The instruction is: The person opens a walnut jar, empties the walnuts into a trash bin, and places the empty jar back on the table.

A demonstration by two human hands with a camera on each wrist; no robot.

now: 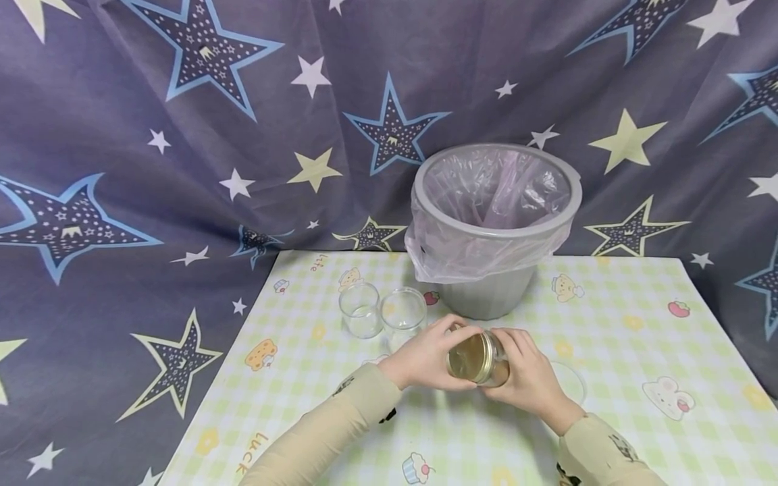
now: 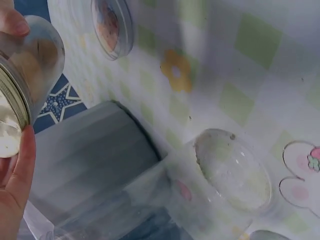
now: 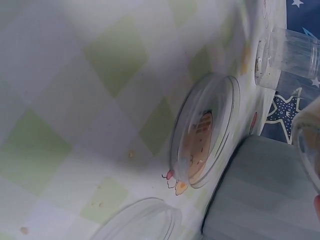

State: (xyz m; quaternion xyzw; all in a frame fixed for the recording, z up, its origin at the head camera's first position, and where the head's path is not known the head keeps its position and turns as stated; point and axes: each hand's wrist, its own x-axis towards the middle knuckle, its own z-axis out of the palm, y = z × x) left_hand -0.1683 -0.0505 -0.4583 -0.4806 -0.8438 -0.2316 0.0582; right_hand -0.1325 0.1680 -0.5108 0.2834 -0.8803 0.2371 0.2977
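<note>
Both hands hold a clear jar with a gold lid, tipped on its side above the table. My left hand grips the lid end, thumb below and fingers above. My right hand is curled round the clear body. In the left wrist view the gold lid shows its ridged rim, with the left thumb against it. Only the clear end of the jar appears in the right wrist view. What the jar contains cannot be made out.
Two clear open jars stand side by side on the checked tablecloth, left of the hands. Behind the hands stands a grey bin with a pink bag liner. Clear round lids or dishes lie near the right hand, with small crumbs around.
</note>
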